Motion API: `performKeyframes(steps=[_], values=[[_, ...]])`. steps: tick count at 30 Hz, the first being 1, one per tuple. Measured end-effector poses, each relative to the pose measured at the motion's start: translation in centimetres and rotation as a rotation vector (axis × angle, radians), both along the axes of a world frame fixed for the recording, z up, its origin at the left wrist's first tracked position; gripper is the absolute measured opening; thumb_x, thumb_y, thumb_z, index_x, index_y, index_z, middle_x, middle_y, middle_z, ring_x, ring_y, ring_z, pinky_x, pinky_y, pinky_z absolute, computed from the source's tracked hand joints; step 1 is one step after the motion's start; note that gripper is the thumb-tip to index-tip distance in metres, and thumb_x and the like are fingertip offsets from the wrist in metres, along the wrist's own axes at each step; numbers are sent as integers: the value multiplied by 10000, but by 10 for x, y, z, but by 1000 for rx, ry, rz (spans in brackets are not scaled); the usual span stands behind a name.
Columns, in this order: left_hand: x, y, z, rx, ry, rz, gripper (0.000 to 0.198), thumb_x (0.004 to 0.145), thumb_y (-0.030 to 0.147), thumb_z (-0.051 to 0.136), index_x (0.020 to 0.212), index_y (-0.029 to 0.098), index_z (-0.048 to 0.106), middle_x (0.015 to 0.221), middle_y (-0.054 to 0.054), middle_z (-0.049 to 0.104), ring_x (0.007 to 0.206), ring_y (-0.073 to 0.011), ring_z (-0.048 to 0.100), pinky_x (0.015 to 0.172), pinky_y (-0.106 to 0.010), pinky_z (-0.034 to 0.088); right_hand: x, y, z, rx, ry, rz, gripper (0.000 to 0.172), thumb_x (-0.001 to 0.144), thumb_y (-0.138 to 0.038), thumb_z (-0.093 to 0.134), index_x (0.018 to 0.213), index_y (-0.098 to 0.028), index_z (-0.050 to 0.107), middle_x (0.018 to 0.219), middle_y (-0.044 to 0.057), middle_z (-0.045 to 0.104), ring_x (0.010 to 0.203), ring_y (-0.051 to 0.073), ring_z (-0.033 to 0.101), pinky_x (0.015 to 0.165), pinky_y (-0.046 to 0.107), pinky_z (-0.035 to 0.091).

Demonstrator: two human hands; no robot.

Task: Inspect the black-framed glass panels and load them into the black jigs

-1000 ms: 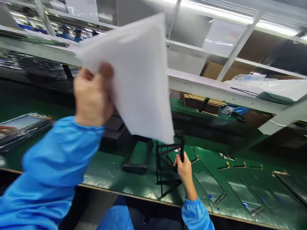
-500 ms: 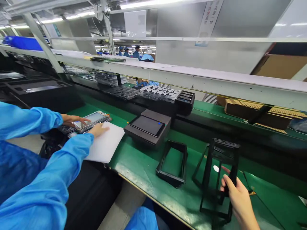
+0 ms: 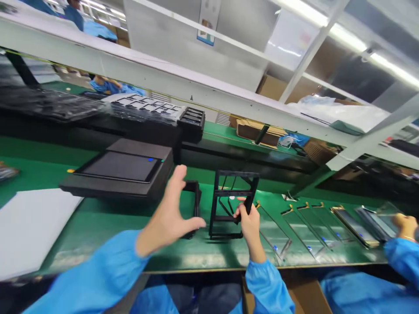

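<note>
At nine o'clock, a flat white sheet (image 3: 32,231) lies on the green counter (image 3: 104,226). Next comes a dark flat screen (image 3: 118,168) on a wide black box (image 3: 111,190). The left hand (image 3: 172,209) is open, apart from the other hand, at nine o'clock from a black open frame (image 3: 234,203). The frame stands tall, its long side pointing to twelve, clamped at its right side by the right hand (image 3: 249,222).

Tablet (image 3: 118,166) left of an upright frame (image 3: 233,180), glass panels (image 3: 305,231) to its right
</note>
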State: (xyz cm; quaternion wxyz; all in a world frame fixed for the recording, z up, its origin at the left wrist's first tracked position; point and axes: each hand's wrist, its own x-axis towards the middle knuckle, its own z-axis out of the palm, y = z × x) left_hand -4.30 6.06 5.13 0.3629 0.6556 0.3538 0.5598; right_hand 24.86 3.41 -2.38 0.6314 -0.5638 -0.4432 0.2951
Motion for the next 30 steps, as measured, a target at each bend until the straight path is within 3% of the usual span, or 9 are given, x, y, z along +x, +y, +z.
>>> performKeyframes(steps=[3,6,9,12,17,22,24,27,30], values=[[81,11,-27,-220,-70,-351,1420,641,328,993,1739,324,94,1810,-170,147,1644,-441,187,1309,-627,222,0,-14,-5,69,-14,22,446,877,-667,693,874,-221,682,544,-44,617,497,188,635,567,348,564],[117,32,-44,-242,-120,-462,1354,696,296,953,1739,315,89,1677,-204,441,1483,-403,523,1230,-592,388,12,-24,-10,118,-37,59,453,842,-663,734,806,-213,702,608,10,709,607,227,726,661,400,617],[128,43,-53,-217,-112,-459,1031,748,264,907,1648,280,403,1355,-126,709,1243,-325,704,1159,-533,473,28,-28,-13,152,-57,63,399,787,-595,810,793,-206,720,711,44,771,725,244,762,743,416,630],[140,42,-60,-184,-88,-414,649,753,270,895,1365,224,683,1197,-97,759,1148,-305,719,1102,-493,511,38,-28,-15,184,-58,16,310,795,-515,809,815,-225,702,753,45,772,761,249,747,783,406,621],[169,34,-71,-120,-57,-308,357,843,348,797,1154,201,703,1095,-85,768,1047,-283,719,965,-434,567,35,-25,-17,199,-112,16,300,878,-469,721,1039,-218,688,840,34,774,742,217,727,762,366,617],[152,37,-66,14,116,-355,185,868,362,724,997,230,728,839,-39,736,764,-240,714,754,-375,588,50,-45,1,165,-386,323,255,911,-390,725,712,-232,702,603,-21,694,472,159,598,541,301,563],[131,36,-62,90,253,-446,134,819,332,764,935,266,769,743,-24,716,681,-235,690,762,-397,594,61,-58,10,170,-513,482,209,843,-285,799,653,-258,715,620,-37,702,589,178,665,779,361,633],[102,28,-60,200,479,-549,178,831,253,729,960,350,803,714,-18,707,691,-248,670,944,-454,578,69,-66,14,236,-931,638,175,851,-136,788,758,-282,760,744,-31,737,829,203,704,1192,484,467],[91,25,-60,305,724,-639,370,793,163,706,1083,374,800,786,-18,739,746,-266,668,1187,-513,438,68,-47,0,299,-1392,668,186,938,-98,745,820,-241,748,823,16,732,972,223,675,1277,503,371]])
